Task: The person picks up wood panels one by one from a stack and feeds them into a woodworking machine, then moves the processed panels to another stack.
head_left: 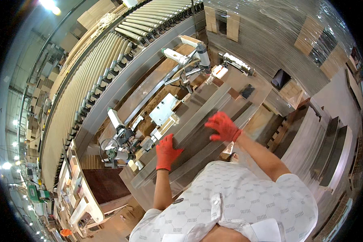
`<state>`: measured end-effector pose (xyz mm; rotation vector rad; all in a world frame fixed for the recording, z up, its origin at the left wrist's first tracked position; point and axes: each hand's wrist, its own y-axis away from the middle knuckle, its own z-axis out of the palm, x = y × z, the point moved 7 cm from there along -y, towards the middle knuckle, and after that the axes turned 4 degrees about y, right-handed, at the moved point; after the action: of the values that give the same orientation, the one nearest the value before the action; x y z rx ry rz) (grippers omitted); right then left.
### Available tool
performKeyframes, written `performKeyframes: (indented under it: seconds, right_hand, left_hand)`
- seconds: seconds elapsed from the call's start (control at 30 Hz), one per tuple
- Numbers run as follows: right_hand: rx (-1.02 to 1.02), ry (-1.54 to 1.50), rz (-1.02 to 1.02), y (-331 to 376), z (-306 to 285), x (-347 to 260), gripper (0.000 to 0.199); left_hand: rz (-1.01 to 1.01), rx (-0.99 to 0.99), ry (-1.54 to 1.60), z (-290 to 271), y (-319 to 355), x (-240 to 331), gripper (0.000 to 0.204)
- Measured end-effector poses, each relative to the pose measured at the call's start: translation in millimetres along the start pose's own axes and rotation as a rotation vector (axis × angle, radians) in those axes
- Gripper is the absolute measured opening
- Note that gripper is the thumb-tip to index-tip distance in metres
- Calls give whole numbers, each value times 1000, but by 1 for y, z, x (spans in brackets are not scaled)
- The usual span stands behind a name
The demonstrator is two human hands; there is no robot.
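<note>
Both my hands wear red gloves. My left hand (168, 153) is over the left part of long dark grey-brown boards (193, 131), its fingers spread. Farther right, my right hand (223, 127) reaches over the same boards with fingers apart. Neither hand shows anything held; whether the fingertips press on the boards I cannot tell. Just beyond the boards stands a jig with a white metal plate (164, 109) and small wooden blocks. A clamp-like machine head with hoses (121, 139) sits left of my left hand. A second head with a grey cylinder (203, 54) stands at the far side.
A long roller conveyor (105, 56) curves along the far left. Film-wrapped stacks (262, 40) rise at the far right. More long boards (310, 141) lie in a pile at my right. A wooden side bench (84, 201) with offcuts is at the left.
</note>
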<state>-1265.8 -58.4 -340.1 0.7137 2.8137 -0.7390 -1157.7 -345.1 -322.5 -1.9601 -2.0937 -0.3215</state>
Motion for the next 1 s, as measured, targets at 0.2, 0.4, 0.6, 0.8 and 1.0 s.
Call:
performKeyframes:
  seconds: [0.2, 0.4, 0.6, 0.8, 1.0]
  right_hand:
    - [-368, 442, -34, -84, -18, 91, 82]
    - [-549, 204, 41, -84, 18, 140, 59]
    - [-180, 125, -124, -95, -36, 110, 80]
    - [330, -910, 913, 8, -21, 269, 59]
    - [7, -1257, 842, 17, 63, 280, 63]
  left_hand:
    - [-72, -103, -103, -2, 15, -24, 59]
    - [8, 24, 12, -2, 11, -38, 42]
    - [-73, 411, 53, -47, 63, -50, 61]
    - [-545, 1342, 684, -50, 238, -192, 42]
    - [-496, 1291, 1010, 18, 285, -300, 50]
